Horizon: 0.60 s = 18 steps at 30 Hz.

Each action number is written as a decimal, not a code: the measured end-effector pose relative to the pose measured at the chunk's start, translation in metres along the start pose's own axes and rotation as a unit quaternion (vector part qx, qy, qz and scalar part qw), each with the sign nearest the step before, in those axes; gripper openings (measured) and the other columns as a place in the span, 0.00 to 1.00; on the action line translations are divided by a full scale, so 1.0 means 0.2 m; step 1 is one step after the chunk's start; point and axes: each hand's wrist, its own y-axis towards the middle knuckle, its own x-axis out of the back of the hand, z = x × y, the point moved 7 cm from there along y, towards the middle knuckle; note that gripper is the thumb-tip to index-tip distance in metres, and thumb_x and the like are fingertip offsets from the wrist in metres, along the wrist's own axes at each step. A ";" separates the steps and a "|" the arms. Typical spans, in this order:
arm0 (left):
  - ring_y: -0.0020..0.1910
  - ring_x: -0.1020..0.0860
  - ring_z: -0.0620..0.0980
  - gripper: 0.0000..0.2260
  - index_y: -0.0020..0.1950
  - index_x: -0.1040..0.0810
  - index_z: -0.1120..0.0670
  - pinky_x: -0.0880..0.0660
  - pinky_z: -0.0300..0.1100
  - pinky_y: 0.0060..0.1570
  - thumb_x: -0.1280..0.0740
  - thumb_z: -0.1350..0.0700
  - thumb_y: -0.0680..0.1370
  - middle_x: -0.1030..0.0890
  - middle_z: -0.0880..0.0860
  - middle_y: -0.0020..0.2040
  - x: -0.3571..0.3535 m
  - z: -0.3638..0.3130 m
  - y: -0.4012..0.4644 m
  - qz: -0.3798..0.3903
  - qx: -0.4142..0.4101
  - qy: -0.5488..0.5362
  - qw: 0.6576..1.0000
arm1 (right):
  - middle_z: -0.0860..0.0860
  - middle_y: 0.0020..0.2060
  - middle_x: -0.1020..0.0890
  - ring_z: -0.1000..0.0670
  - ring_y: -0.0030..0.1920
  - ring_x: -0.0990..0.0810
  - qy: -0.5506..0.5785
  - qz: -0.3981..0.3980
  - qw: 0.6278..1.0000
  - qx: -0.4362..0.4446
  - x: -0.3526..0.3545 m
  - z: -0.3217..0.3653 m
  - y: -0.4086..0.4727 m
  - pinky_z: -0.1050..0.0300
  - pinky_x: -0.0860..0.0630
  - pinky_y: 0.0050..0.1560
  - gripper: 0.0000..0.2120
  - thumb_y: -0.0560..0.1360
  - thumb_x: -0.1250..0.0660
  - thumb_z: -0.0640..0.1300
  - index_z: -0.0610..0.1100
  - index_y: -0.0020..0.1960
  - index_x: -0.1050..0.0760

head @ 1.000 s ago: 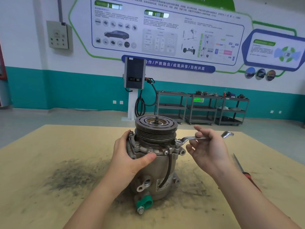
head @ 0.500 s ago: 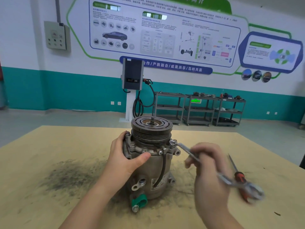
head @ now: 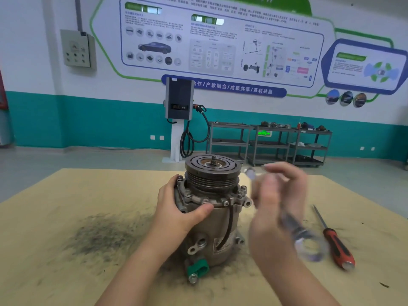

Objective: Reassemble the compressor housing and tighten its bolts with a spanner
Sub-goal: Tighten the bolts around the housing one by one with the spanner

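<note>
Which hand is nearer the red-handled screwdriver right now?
Right. The right hand, holding the blurred spanner, is just beside the screwdriver, not touching it. The left hand grips the compressor on its far side.

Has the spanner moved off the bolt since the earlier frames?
Yes. The spanner, blurred in the right hand, has swung off the compressor flange, toward the screwdriver.

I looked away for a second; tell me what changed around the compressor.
The right hand has swung the spanner off the flange bolt; a second ago its ring end sat on that bolt, now it is blurred in mid-air, clear of the housing. The left hand still grips the compressor, and the screwdriver has not moved.
</note>
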 end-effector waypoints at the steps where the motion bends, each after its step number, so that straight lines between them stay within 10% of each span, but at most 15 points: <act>1: 0.65 0.27 0.42 0.53 0.76 0.38 0.45 0.27 0.38 0.63 0.27 0.30 0.54 0.30 0.42 0.68 0.00 0.00 0.00 0.001 0.000 0.004 1.000 | 0.53 0.30 0.28 0.57 0.29 0.31 0.058 -0.047 0.996 -0.043 0.06 -0.03 0.03 0.66 0.33 0.30 0.04 0.78 0.44 0.50 0.57 0.49 0.32; 8: 0.66 0.28 0.40 0.52 0.75 0.38 0.44 0.29 0.40 0.65 0.27 0.30 0.54 0.31 0.40 0.67 0.00 -0.01 0.00 -0.007 -0.006 0.006 1.000 | 0.50 0.23 0.35 0.53 0.21 0.42 0.311 -0.156 0.846 -0.404 0.16 -0.41 0.04 0.63 0.43 0.21 0.12 0.82 0.45 0.43 0.42 0.42 0.29; 18: 0.66 0.29 0.39 0.52 0.75 0.39 0.44 0.30 0.30 0.57 0.27 0.30 0.54 0.31 0.40 0.67 0.00 -0.01 0.00 -0.004 -0.007 0.001 1.000 | 0.52 0.24 0.36 0.54 0.26 0.39 0.202 0.070 0.827 -0.520 0.19 -0.62 0.09 0.62 0.43 0.26 0.23 0.78 0.38 0.55 0.42 0.32 0.20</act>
